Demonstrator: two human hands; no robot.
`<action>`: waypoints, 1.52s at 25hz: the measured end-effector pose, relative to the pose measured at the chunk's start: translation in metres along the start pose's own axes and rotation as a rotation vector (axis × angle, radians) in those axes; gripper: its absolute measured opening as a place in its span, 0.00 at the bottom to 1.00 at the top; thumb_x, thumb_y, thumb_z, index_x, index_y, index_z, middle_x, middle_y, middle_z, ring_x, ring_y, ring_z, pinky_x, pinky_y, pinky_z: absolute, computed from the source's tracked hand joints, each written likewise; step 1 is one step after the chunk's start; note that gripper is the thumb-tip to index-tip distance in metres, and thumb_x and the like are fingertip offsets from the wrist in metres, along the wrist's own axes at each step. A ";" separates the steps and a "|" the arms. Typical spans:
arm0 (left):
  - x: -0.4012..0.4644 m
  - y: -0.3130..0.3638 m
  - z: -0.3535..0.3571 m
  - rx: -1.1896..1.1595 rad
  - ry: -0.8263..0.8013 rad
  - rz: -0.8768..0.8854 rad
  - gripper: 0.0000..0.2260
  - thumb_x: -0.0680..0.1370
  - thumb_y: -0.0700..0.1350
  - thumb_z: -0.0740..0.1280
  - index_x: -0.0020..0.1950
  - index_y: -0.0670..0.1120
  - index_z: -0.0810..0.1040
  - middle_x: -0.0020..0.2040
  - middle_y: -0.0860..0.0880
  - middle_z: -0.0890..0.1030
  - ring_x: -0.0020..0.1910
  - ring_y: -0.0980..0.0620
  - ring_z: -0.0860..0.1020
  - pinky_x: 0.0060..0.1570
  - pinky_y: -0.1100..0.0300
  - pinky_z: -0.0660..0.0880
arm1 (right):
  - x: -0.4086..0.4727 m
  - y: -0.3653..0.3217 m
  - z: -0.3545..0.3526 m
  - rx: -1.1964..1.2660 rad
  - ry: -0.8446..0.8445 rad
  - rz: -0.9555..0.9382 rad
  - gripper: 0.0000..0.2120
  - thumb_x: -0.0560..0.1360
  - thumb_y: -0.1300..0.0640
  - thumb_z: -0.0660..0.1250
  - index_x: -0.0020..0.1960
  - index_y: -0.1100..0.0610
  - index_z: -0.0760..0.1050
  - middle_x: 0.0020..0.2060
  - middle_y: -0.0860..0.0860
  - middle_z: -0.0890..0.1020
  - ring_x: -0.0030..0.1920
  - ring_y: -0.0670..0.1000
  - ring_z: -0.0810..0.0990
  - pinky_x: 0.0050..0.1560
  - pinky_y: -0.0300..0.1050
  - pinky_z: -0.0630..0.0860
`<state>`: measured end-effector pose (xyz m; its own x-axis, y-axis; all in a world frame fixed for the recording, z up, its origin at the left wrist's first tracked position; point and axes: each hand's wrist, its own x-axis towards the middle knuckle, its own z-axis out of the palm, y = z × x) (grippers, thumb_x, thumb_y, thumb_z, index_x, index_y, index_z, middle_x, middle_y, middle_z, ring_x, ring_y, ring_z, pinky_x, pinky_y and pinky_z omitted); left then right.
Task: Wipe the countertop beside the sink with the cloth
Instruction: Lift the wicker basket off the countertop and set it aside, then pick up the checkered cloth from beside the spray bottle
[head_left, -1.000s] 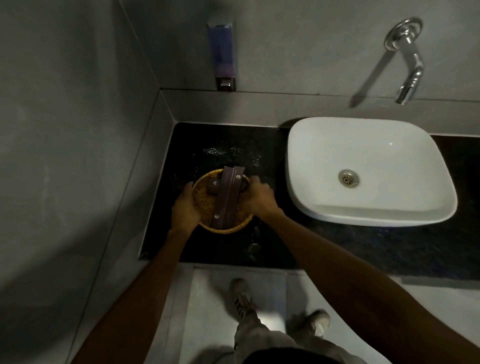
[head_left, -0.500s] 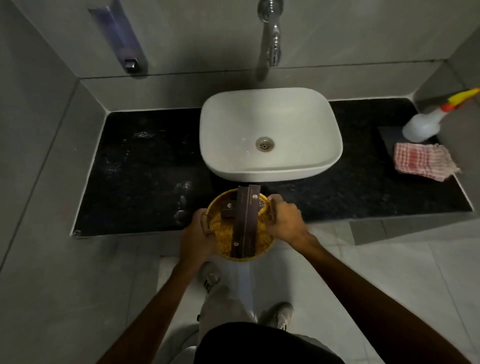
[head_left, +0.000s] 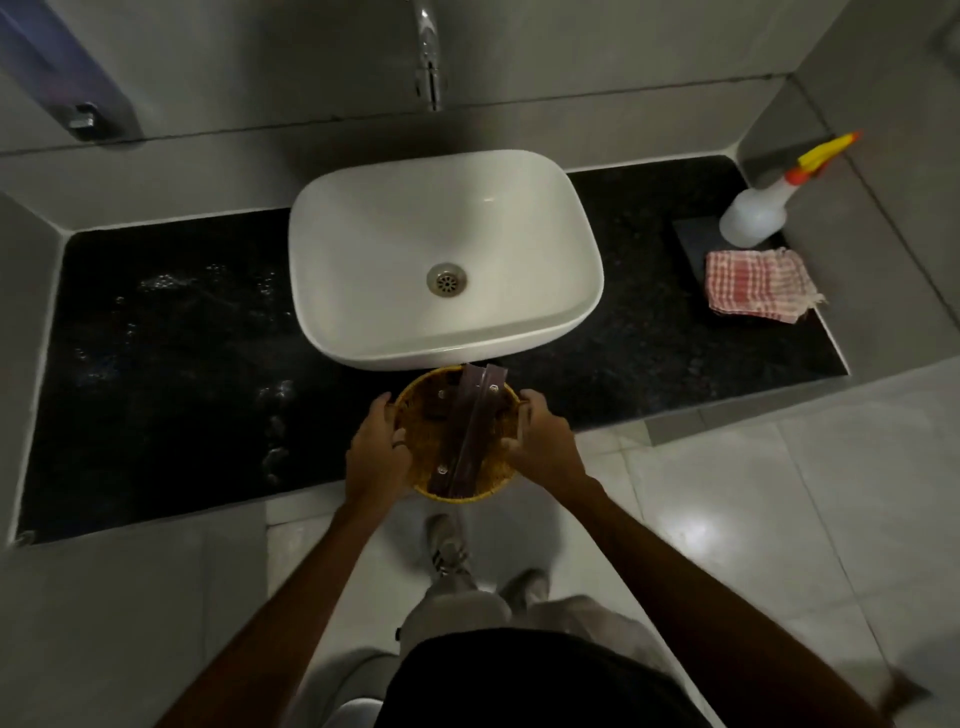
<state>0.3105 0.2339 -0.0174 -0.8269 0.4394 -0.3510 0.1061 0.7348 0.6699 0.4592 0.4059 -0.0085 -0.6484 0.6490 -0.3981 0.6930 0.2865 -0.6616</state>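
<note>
I hold a round yellow wicker basket with a brown strap handle in both hands, over the front edge of the black countertop, just in front of the white sink. My left hand grips its left rim and my right hand grips its right rim. The red-and-white checked cloth lies folded at the far right of the countertop, apart from both hands. Water droplets glisten on the counter left of the sink.
A white spray bottle with a yellow-orange nozzle stands behind the cloth in the right corner. A chrome tap sticks out of the wall above the sink. A soap dispenser is mounted at upper left. Pale floor tiles lie below.
The basket has been carried from the counter left of the sink to the front of the sink. The view swung right, bringing the cloth and spray bottle into sight.
</note>
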 end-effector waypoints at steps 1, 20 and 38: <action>-0.004 0.004 0.006 0.054 0.063 0.027 0.27 0.79 0.38 0.67 0.78 0.45 0.67 0.75 0.38 0.72 0.73 0.35 0.72 0.70 0.38 0.71 | 0.002 0.005 -0.003 0.040 0.001 0.032 0.32 0.76 0.52 0.73 0.75 0.56 0.64 0.53 0.52 0.84 0.54 0.56 0.86 0.50 0.45 0.79; 0.136 0.429 0.385 0.491 -0.570 0.462 0.36 0.82 0.48 0.66 0.85 0.41 0.50 0.85 0.41 0.54 0.85 0.38 0.47 0.83 0.46 0.49 | 0.252 0.253 -0.368 -0.256 0.329 0.190 0.23 0.84 0.51 0.62 0.77 0.56 0.67 0.75 0.58 0.71 0.74 0.61 0.71 0.77 0.54 0.66; 0.162 0.416 0.200 -0.474 -0.668 0.095 0.09 0.76 0.52 0.76 0.55 0.52 0.86 0.55 0.47 0.89 0.56 0.46 0.87 0.55 0.52 0.83 | 0.266 0.137 -0.432 0.609 -0.403 0.055 0.23 0.65 0.49 0.81 0.53 0.60 0.81 0.47 0.53 0.88 0.50 0.53 0.87 0.49 0.49 0.85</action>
<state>0.3309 0.7142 0.0730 -0.3074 0.8131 -0.4943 -0.2090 0.4491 0.8687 0.5178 0.9225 0.0700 -0.7647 0.3078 -0.5661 0.5058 -0.2576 -0.8233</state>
